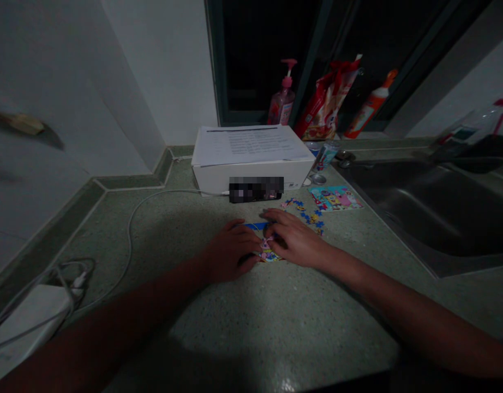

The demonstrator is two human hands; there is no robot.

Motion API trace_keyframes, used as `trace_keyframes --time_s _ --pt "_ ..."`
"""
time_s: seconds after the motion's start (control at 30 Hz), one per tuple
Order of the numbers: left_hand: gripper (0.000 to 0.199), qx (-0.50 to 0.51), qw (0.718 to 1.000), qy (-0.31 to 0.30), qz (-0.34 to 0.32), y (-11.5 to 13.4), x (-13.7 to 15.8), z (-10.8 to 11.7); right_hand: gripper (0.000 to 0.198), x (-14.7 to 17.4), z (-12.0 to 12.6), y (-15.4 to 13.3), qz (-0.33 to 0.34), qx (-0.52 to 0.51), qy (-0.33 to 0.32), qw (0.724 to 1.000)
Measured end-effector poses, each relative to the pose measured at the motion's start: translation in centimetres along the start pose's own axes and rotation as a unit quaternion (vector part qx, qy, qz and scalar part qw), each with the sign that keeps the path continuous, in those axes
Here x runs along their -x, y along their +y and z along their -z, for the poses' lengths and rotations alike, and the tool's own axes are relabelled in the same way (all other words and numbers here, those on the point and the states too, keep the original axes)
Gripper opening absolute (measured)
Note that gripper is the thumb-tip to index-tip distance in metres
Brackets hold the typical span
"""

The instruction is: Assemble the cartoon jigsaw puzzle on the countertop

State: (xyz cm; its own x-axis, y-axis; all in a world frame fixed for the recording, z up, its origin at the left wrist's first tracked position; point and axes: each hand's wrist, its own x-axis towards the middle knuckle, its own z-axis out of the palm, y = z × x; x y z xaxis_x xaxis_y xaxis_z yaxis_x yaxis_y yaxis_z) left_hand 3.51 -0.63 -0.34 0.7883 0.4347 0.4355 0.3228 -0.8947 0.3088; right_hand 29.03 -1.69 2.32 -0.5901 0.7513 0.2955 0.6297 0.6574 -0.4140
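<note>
A small jigsaw puzzle (pixel 270 255) with a colourful cartoon print and a blue upper edge lies flat on the counter, partly covered by both hands. My left hand (pixel 231 251) rests along its left side, fingers stretched out and touching it. Over its right side, my right hand (pixel 294 237) is curled, with thumb and fingertips pinched at a small pinkish puzzle piece (pixel 268 239) on the puzzle. Loose blue and yellow puzzle pieces (pixel 312 217) are scattered just beyond my right hand. Behind them lies a cartoon picture card (pixel 336 198).
A white box (pixel 251 173) with printed paper (pixel 255 144) on top stands behind, a phone (pixel 256 190) leaning against it. A white cable (pixel 130 240) runs left to a power strip (pixel 34 316). A can (pixel 327 156) stands near the sink (pixel 435 267) at right.
</note>
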Motion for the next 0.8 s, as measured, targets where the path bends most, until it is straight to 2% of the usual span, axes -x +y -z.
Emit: trace_keyframes --time_s 0.4,0.8 --pt "0.014 -0.017 0.998 0.040 0.041 0.32 -0.30 0.60 0.014 0.19 -0.19 0.26 -0.001 -0.004 0.012 1.000" --pt "0.014 -0.017 0.999 0.040 0.032 0.13 -0.26 0.41 0.014 0.15 0.48 -0.11 -0.020 -0.065 0.009 0.998"
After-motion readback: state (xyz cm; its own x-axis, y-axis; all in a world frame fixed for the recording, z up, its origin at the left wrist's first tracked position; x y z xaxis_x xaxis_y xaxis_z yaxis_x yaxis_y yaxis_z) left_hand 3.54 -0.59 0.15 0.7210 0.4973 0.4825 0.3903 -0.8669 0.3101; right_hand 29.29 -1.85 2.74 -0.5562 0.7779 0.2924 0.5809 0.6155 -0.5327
